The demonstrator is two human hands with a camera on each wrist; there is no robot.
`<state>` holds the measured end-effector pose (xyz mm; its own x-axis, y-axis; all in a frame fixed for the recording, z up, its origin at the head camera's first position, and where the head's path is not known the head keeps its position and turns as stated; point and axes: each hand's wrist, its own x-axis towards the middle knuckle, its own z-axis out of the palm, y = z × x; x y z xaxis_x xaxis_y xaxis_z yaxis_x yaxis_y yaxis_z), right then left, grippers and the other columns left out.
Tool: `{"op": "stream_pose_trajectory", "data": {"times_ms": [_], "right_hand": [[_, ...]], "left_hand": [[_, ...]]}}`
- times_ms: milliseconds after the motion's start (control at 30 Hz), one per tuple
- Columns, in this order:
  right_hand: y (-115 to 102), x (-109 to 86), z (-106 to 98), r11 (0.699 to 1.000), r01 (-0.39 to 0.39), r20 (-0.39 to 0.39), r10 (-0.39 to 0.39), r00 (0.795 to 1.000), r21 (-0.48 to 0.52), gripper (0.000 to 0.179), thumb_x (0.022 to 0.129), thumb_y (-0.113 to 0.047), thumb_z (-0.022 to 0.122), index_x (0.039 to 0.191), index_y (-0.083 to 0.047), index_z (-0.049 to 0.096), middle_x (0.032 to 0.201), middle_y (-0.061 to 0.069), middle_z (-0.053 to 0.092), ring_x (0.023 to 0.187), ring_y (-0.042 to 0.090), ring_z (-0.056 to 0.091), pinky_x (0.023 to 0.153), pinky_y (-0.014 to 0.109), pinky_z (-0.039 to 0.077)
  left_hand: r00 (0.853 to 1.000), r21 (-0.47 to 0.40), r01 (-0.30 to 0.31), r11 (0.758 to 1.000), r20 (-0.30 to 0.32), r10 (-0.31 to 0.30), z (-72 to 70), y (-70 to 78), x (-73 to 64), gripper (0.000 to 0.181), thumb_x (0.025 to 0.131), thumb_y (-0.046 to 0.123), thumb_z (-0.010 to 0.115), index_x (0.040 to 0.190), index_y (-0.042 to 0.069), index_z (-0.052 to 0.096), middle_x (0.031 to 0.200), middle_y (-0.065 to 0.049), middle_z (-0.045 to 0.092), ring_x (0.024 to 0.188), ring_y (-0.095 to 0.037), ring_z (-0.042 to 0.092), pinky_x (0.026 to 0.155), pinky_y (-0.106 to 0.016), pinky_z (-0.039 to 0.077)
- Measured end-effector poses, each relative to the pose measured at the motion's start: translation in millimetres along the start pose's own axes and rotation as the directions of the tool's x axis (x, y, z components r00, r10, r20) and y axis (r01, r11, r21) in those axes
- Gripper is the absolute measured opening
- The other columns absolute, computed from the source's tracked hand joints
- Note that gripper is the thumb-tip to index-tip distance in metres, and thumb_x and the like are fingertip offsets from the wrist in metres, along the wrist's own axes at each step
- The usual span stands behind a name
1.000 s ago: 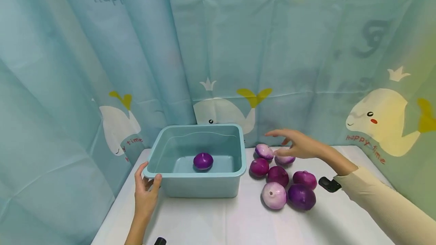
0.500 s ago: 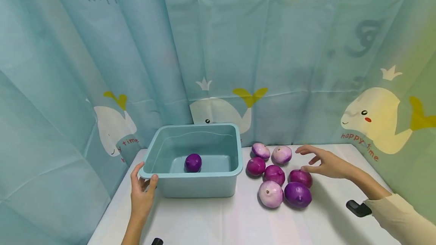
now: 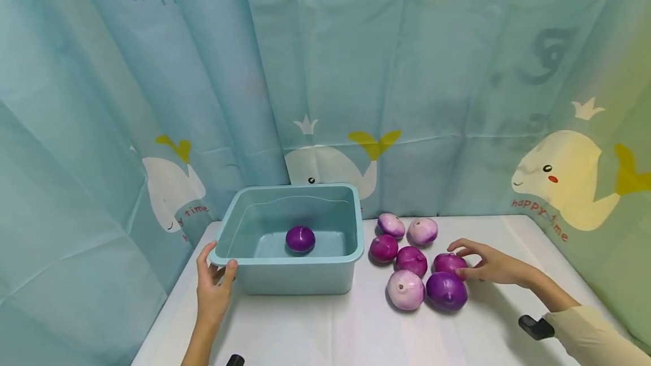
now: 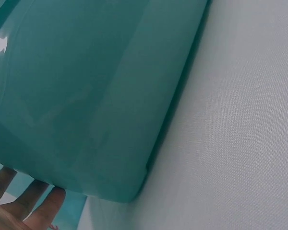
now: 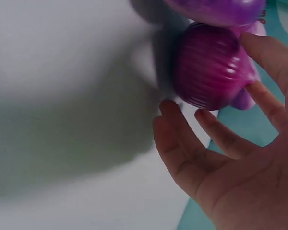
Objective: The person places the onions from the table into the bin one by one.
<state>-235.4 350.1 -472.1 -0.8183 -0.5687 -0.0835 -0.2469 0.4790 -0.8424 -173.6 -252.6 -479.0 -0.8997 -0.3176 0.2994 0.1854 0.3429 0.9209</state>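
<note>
A round, glossy magenta onion (image 3: 447,262) sits on the white counter (image 3: 285,332), just behind a larger dark purple onion (image 3: 447,292). My right hand (image 3: 490,264) is spread around it; I cannot tell how firmly it touches. My left hand (image 3: 212,292) grips the rectangular pale-teal plastic bin (image 3: 292,278) at its near-left corner; one glossy deep-purple onion (image 3: 300,239) lies inside.

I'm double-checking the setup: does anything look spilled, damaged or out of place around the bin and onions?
Nothing stands out. The bin sits upright with one onion inside, and seven onions sit grouped on the table; I see no spill or damage.
</note>
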Motion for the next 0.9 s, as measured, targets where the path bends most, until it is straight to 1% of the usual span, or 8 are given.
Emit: {"op": "stream_pose_trajectory", "data": {"times_ms": [67, 133, 400, 500, 633, 733, 833, 900], "right_hand": [[4.2, 0.5, 1.4, 0.999, -0.015, 0.017, 0.015, 1.0, 0.035, 0.046, 0.099, -0.011, 0.067, 0.138, -0.002, 0.043, 0.133, 0.048, 0.045, 0.083, 0.031, 0.07, 0.064, 0.04, 0.057], [7.2, 1.3, 2.4, 0.999, -0.018, 0.025, 0.016, 1.0, 0.048, 0.047, 0.1, -0.011, 0.066, 0.139, -0.002, 0.042, 0.132, 0.047, 0.047, 0.079, 0.029, 0.069, 0.062, 0.04, 0.056], [9.2, 6.9, 4.1, 0.997, -0.02, 0.042, 0.017, 0.999, 0.081, 0.045, 0.101, -0.01, 0.064, 0.141, -0.002, 0.044, 0.124, 0.029, 0.059, 0.085, 0.028, 0.066, 0.065, 0.038, 0.056], [8.2, 8.0, 3.4, 0.996, -0.022, 0.045, 0.018, 0.999, 0.085, 0.046, 0.101, -0.01, 0.065, 0.14, 0.0, 0.045, 0.121, 0.027, 0.061, 0.085, 0.028, 0.066, 0.065, 0.038, 0.056], [10.1, 8.4, 2.7, 0.997, -0.036, 0.045, 0.033, 0.998, 0.068, 0.047, 0.1, -0.012, 0.066, 0.141, 0.0, 0.046, 0.12, 0.026, 0.061, 0.087, 0.027, 0.066, 0.066, 0.038, 0.057], [11.3, 8.1, 2.5, 0.998, -0.037, 0.043, 0.035, 0.998, 0.059, 0.047, 0.1, -0.013, 0.067, 0.141, -0.001, 0.046, 0.12, 0.026, 0.061, 0.087, 0.027, 0.066, 0.066, 0.038, 0.057], [11.4, 8.4, 3.1, 0.998, -0.027, 0.042, 0.025, 0.999, 0.065, 0.047, 0.101, -0.013, 0.066, 0.141, 0.0, 0.046, 0.12, 0.026, 0.061, 0.087, 0.026, 0.066, 0.066, 0.038, 0.057], [12.1, 8.8, 3.6, 0.997, -0.02, 0.045, 0.016, 0.999, 0.074, 0.046, 0.101, -0.012, 0.066, 0.14, 0.001, 0.046, 0.12, 0.026, 0.061, 0.086, 0.025, 0.066, 0.065, 0.038, 0.057]], "left_hand": [[1.0, 0.0, 0.002, 1.0, 0.004, -0.002, 0.3, -0.2, 0.0, 0.065, 0.105, 0.017, 0.059, 0.16, 0.021, 0.024, 0.155, -0.024, 0.04, 0.111, -0.002, 0.05, 0.082, -0.007, 0.044], [1.0, -0.003, 0.004, 1.0, 0.005, -0.004, 0.5, -0.7, 0.1, 0.065, 0.105, 0.017, 0.059, 0.16, 0.021, 0.024, 0.156, -0.024, 0.039, 0.111, -0.002, 0.05, 0.082, -0.007, 0.044], [1.0, -0.012, -0.01, 1.0, 0.0, 0.01, 0.1, -2.7, 1.2, 0.065, 0.105, 0.015, 0.059, 0.16, 0.02, 0.024, 0.155, -0.023, 0.04, 0.112, -0.005, 0.051, 0.083, -0.007, 0.045], [1.0, -0.011, -0.004, 1.0, 0.004, 0.004, 0.1, -2.5, 2.1, 0.066, 0.105, 0.015, 0.059, 0.16, 0.021, 0.023, 0.156, -0.023, 0.039, 0.113, -0.007, 0.051, 0.083, -0.007, 0.044], [1.0, -0.009, 0.016, 1.0, 0.01, -0.016, -0.1, -1.3, 2.1, 0.067, 0.105, 0.017, 0.06, 0.16, 0.022, 0.023, 0.156, -0.024, 0.04, 0.116, -0.015, 0.051, 0.082, -0.007, 0.044], [1.0, -0.006, 0.02, 1.0, 0.014, -0.02, 0.0, -0.8, 2.1, 0.067, 0.105, 0.018, 0.06, 0.161, 0.023, 0.022, 0.156, -0.024, 0.04, 0.118, -0.022, 0.05, 0.082, -0.007, 0.044], [1.0, -0.009, 0.018, 1.0, 0.013, -0.018, 0.0, -1.5, 2.0, 0.067, 0.105, 0.018, 0.06, 0.161, 0.023, 0.022, 0.156, -0.023, 0.04, 0.118, -0.022, 0.051, 0.082, -0.008, 0.045], [1.0, -0.006, 0.02, 1.0, 0.01, -0.02, -0.2, -2.2, 1.5, 0.067, 0.105, 0.017, 0.06, 0.16, 0.023, 0.023, 0.156, -0.023, 0.04, 0.115, -0.016, 0.051, 0.082, -0.008, 0.045]]}}
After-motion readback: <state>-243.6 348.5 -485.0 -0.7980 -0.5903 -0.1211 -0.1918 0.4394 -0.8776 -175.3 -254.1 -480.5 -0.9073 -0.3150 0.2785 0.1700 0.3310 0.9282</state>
